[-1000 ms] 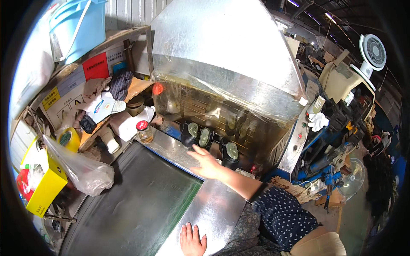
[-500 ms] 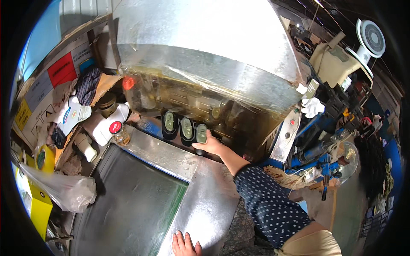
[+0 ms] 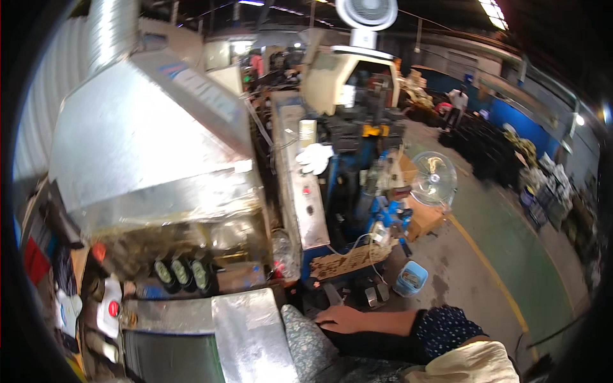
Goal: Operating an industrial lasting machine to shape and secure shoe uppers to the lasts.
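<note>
My right hand (image 3: 340, 319) reaches out low in the middle, palm down beside my patterned clothing. Its fingertips lie by dark objects (image 3: 313, 295) low beside the metal bench, blurred and hard to make out. Whether the fingers grip anything is hidden. To the left, three dark shoe-shaped pieces with pale green faces stand side by side under the hood: the left one (image 3: 164, 273), the middle one (image 3: 182, 273) and the right one (image 3: 200, 274). No hand touches them. My left hand is out of sight.
A sheet-metal hood (image 3: 147, 147) rises over a bench with a bare metal plate (image 3: 252, 335) and a dark belt (image 3: 169, 357). Right of it stand a control panel (image 3: 306, 210) carrying white gloves (image 3: 314, 158), a floor fan (image 3: 434, 179) and a blue tub (image 3: 412, 279). A person (image 3: 456, 105) stands far back.
The view has swung to the right. My right hand has let go of the rightmost shoe-shaped piece and moved right, beyond the bench. My left hand has left the view.
</note>
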